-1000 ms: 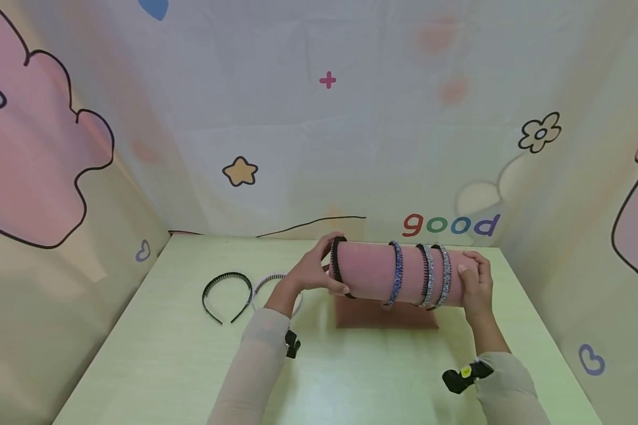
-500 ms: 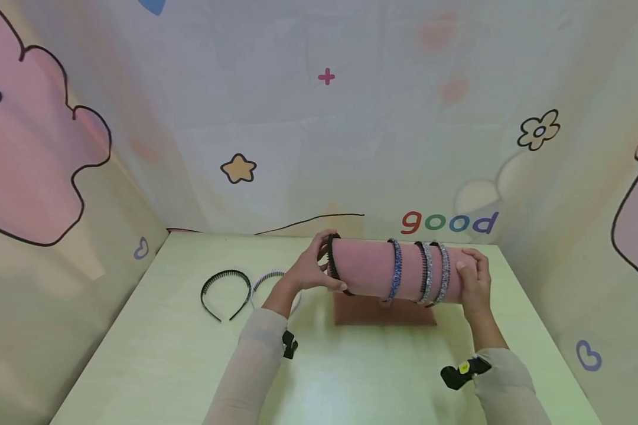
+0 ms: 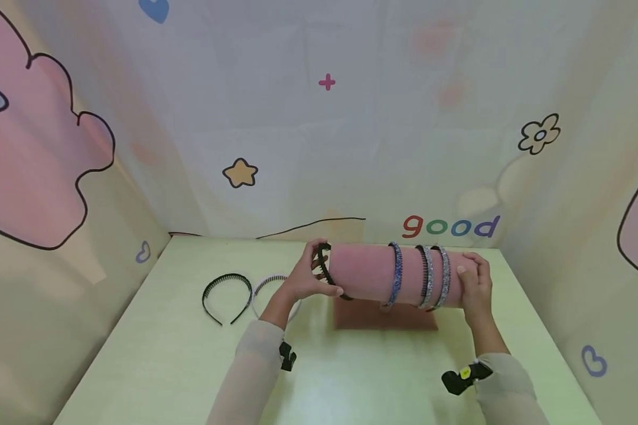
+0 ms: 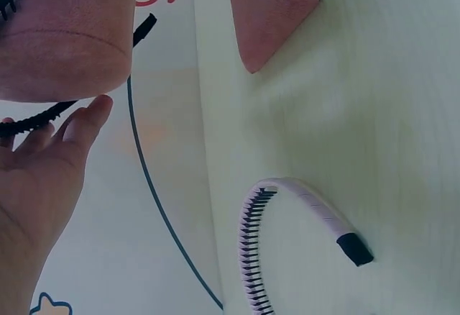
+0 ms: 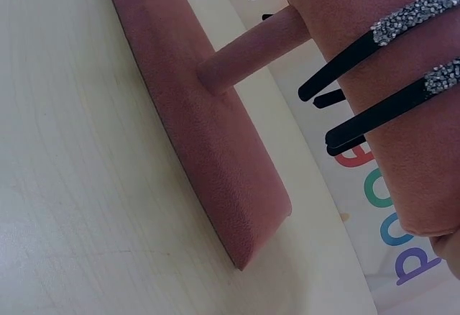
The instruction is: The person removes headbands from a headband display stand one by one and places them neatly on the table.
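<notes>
My left hand (image 3: 300, 280) holds a black toothed headband (image 3: 321, 260) at the left end of a pink roll-shaped headband stand (image 3: 363, 271). Its upper part stands off beyond the roll's end, while a lower tip overlaps the roll's underside. In the left wrist view, the fingers lie along the black band (image 4: 36, 119) below the roll's end. My right hand (image 3: 477, 286) grips the stand's right end, thumb in front. Around the roll sit a blue glittery headband (image 3: 397, 274) and two silver ones, one silver headband (image 5: 413, 19) showing black tips in the right wrist view.
Left of the stand, a black headband (image 3: 227, 276) and a white toothed headband (image 4: 251, 257) lie on the pale table (image 3: 154, 354). The stand's flat pink base (image 5: 208, 149) rests on the table, joined by a short post (image 5: 255, 47). Printed cloth walls (image 3: 276, 118) surround the table.
My left hand has moved slightly left, drawing the black headband's upper part off the roll's left end. The right hand keeps its grip; the stand stays put.
</notes>
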Demonstrator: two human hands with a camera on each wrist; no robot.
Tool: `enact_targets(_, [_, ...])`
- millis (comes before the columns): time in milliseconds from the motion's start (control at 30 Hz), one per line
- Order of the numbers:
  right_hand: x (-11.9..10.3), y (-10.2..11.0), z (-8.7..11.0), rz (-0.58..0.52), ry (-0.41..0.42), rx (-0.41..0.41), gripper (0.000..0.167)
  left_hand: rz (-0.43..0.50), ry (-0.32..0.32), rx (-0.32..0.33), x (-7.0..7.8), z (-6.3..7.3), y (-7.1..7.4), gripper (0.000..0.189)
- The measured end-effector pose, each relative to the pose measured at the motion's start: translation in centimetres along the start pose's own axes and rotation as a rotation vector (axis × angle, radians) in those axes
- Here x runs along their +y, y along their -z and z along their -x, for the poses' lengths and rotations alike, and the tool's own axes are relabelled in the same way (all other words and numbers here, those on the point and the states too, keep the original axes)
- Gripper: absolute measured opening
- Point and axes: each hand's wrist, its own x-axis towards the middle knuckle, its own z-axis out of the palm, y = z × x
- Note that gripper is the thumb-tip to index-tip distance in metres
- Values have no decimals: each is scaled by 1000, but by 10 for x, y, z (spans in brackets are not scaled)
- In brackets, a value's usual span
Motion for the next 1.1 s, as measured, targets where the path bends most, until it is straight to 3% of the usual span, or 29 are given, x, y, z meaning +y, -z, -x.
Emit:
enact_targets(300, [0,1,0,-2,10,7,33,-102,-12,94,-12,11,5,100])
enact_targets(500, [-1,1,0,-20,31,-1,33,-238,-55,183,-22,25,7,109])
enact_targets(767, [-1,-1,-1,-47,64,7,32,-332,-173,377,-26,36,3,112])
enact_targets(1100, [0,-1,-1,-50,44,10,32,-300,-161,604,-26,50,0,116])
